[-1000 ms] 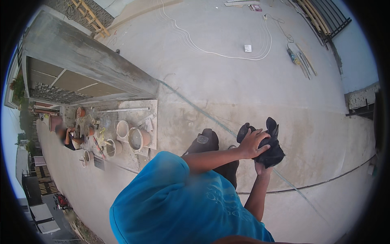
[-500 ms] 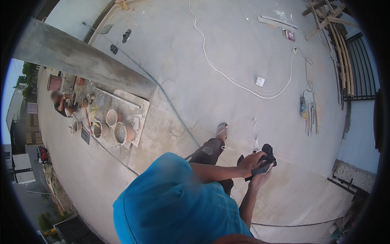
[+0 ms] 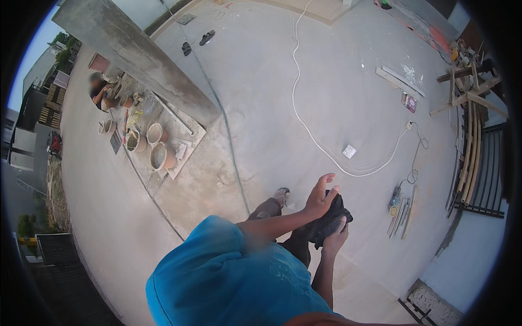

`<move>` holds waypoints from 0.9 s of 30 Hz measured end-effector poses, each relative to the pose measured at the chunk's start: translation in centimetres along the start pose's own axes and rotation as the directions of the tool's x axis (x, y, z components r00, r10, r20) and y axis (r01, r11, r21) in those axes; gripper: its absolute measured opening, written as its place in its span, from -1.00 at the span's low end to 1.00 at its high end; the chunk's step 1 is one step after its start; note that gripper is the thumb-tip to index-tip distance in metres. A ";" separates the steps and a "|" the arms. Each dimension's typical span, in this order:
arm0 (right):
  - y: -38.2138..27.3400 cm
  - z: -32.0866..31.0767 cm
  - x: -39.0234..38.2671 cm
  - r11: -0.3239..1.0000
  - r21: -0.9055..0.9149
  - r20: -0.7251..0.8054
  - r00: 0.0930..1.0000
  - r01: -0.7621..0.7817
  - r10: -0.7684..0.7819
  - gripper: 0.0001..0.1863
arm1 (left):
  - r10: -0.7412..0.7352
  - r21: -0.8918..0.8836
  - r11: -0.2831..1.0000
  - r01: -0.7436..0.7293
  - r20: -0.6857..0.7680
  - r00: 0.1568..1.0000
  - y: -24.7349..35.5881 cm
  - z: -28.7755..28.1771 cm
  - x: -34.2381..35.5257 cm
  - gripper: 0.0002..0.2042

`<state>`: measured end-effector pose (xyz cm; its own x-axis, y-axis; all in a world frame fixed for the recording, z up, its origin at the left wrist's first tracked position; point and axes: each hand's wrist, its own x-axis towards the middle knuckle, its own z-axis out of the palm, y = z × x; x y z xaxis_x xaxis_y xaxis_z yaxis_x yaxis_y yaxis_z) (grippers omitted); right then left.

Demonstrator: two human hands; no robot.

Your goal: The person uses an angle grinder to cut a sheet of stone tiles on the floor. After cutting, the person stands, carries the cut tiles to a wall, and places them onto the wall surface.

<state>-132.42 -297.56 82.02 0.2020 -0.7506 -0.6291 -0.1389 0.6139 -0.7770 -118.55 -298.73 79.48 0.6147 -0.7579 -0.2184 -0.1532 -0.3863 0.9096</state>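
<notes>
I find the right hand (image 3: 336, 238) closed on the right edge of a black bundle (image 3: 322, 230). The left hand (image 3: 321, 200) lies open at its opposite side, palm contact uncertain. Seemingly cloth, I judge it light, soft, unbreakable; best gripped by bunched folds. Beyond, floor-level: white cable (image 3: 359, 175), power tool (image 3: 395, 198).

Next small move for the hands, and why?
Probably lower the left hand and close its fingers on the upper part of the black bundle. The right hand already grips the bundle's right side, while the left fingers are spread and not wrapped around it. A second hold would likely steady it; whether the left palm touches it is unclear.
</notes>
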 end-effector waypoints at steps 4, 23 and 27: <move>-0.6 -5.9 0.4 0.923 0.230 0.284 0.929 -0.307 0.238 -0.19 | 0.313 0.212 0.914 -0.347 0.177 0.933 5.7 2.2 -8.0 -0.44; -5.2 14.6 -22.8 0.905 0.310 0.680 0.733 -0.292 0.004 -0.37 | -0.274 0.090 0.959 0.267 0.075 0.959 1.3 -26.7 -39.8 -0.29; -1.5 29.4 -37.2 0.938 -0.089 0.753 0.639 0.334 -0.156 -0.38 | -0.547 -0.813 0.550 0.192 -0.176 0.819 0.0 -44.5 -45.9 -0.27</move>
<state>-111.18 -263.36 107.14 0.8807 -0.3919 -0.2660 -0.1491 0.3038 -0.9410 -112.37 -240.54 105.26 0.7234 -0.3166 -0.6135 0.6627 0.0692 0.7457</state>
